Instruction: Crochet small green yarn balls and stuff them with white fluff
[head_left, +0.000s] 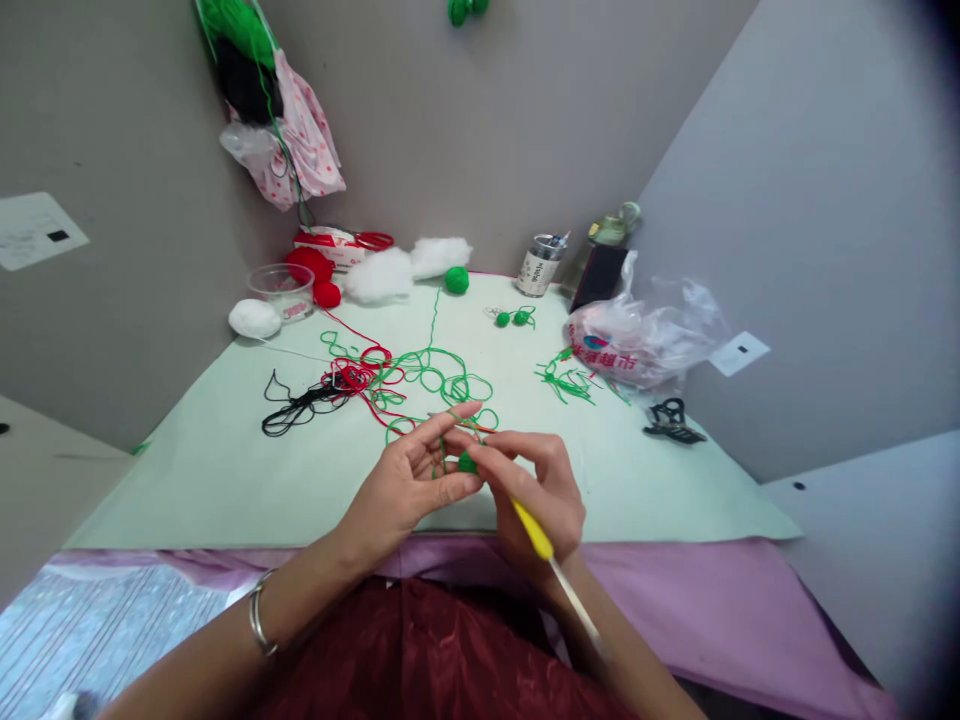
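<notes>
Pinches a small green yarn piece (467, 462) between the thumb and fingers of the left hand (401, 485), just below the middle of the frame, with the pointing finger stretched out above. Holds a yellow stick (534, 530) with a white end in the right hand (551, 485), fingers curled in and tips squeezed together. Brings both hands in close, left hand on the left side of the green piece and right fingertips right up against its right side. Can't tell which hand is nearer, with both so close. Looks round, that little piece, so shows no clear long way. Slants the stick from the right fingertips down toward the lower right of the frame, away from the piece. Can't see its tip well. Has green yarn looped around the left fingers too. Look just above the hands for curly green yarn (455, 388) on the desk (675, 500), then left for red yarn (352, 375) and black yarn (300, 405).
</notes>
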